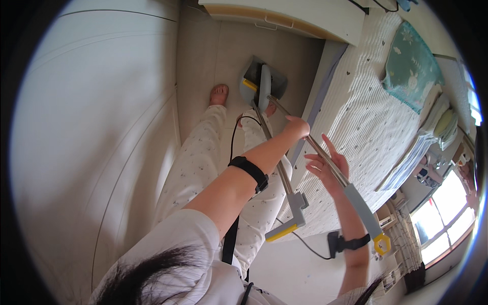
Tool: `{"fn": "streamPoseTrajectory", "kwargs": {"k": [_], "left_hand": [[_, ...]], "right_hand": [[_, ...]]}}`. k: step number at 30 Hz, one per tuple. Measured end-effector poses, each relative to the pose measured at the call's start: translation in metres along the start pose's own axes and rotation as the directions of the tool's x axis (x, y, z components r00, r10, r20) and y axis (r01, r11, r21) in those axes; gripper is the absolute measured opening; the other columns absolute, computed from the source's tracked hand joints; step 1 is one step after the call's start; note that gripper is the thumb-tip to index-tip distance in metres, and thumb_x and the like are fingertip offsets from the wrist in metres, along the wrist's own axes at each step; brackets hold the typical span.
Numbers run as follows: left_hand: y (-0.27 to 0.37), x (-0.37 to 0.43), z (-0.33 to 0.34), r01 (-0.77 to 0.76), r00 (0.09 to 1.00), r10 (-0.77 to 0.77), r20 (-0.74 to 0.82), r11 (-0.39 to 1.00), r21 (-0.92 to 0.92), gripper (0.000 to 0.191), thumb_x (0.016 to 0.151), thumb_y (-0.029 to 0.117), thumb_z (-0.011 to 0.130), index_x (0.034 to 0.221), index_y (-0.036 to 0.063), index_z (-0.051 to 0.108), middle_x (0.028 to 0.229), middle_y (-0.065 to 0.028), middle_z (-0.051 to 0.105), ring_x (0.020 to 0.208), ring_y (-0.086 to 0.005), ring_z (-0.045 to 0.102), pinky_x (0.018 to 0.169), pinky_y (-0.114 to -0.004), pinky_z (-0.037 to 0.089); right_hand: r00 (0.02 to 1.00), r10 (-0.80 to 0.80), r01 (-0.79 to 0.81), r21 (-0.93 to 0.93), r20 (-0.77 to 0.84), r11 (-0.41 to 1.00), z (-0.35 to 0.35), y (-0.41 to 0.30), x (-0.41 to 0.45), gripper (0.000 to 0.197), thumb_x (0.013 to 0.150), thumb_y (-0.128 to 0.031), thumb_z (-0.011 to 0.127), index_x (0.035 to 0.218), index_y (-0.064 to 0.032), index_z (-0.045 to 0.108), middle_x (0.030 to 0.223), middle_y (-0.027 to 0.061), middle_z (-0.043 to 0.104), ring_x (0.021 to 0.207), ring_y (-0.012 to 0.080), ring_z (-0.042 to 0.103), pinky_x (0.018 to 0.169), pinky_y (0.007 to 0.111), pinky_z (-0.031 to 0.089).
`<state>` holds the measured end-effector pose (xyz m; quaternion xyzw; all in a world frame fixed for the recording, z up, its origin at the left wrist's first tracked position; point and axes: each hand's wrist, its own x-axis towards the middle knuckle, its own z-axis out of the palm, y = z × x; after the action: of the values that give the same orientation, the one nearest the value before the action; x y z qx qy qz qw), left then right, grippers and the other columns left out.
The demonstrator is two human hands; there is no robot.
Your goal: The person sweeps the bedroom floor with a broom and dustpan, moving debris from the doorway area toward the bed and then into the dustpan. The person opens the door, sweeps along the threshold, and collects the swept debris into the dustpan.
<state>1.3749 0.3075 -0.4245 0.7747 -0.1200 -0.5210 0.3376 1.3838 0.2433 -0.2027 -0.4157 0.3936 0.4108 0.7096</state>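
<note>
My left hand (299,127) is closed around the metal pole of a broom (363,213), its fingers mostly hidden. My right hand (331,167) is beside the same pole, fingers spread; whether it touches the pole is unclear. The broom has a grey grip with a yellow loop at its end, and its grey head rests inside or against a grey long-handled dustpan (280,82) by my feet. Yellow comb teeth show in the dustpan. The dustpan's metal pole runs under my left forearm to a grey and yellow handle (298,207), with no hand on it.
A bed with a white ribbed cover (358,114) and a green patterned pillow (410,72) lies at the right. A drawer unit (305,26) stands beyond the dustpan. White panelling (95,95) fills the left side. A black cable (231,141) loops near my legs.
</note>
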Motion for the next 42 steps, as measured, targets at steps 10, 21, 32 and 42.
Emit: {"fn": "streamPoseTrajectory", "kwargs": {"k": [10,21,32,42], "left_hand": [[-0.006,0.005,-0.034,0.418,0.908,-0.249,0.337,0.603,-0.68,0.035,0.084,0.017,0.032,0.069,0.0012,0.059,0.051,-0.0103,0.052,0.034,-0.0132,0.041,0.04,-0.025,0.037],[0.0,-0.018,-0.11,0.522,0.852,-0.152,0.501,0.163,-0.838,0.025,0.08,0.014,0.032,0.059,0.0069,0.044,0.05,0.0036,0.036,0.034,-0.0018,0.027,0.029,-0.015,0.019],[0.015,-0.002,-0.117,0.454,0.887,0.006,0.461,-0.191,-0.87,0.026,0.082,0.015,0.035,0.059,0.0084,0.044,0.048,0.0026,0.042,0.034,-0.0024,0.038,0.029,-0.015,0.03],[0.028,-0.014,-0.118,0.234,0.962,-0.045,0.269,-0.368,-0.9,0.028,0.088,0.023,0.035,0.083,0.0017,0.051,0.064,-0.0097,0.056,0.045,-0.01,0.05,0.04,-0.02,0.042]], "right_hand": [[0.354,-0.933,0.849,-0.398,-0.058,0.347,0.031,0.025,0.044,0.024,0.082,-0.014,0.047,0.061,-0.0034,0.042,0.071,0.0107,0.045,0.074,0.02,0.049,0.075,0.036,0.041],[0.578,-0.816,0.792,-0.252,0.016,0.556,0.044,-0.047,0.081,0.031,0.074,-0.001,0.04,0.048,-0.0077,0.024,0.045,0.0,0.024,0.041,0.0092,0.024,0.043,0.026,0.019],[0.703,-0.711,0.681,-0.257,-0.035,0.686,0.036,-0.109,0.092,0.034,0.074,-0.004,0.043,0.047,-0.0096,0.023,0.043,-0.0005,0.024,0.04,0.01,0.023,0.043,0.026,0.02],[0.797,-0.604,0.574,-0.303,-0.008,0.761,0.047,-0.149,0.096,0.037,0.078,-0.008,0.042,0.047,-0.011,0.023,0.04,0.0001,0.024,0.039,0.0098,0.02,0.044,0.027,0.02]]}}
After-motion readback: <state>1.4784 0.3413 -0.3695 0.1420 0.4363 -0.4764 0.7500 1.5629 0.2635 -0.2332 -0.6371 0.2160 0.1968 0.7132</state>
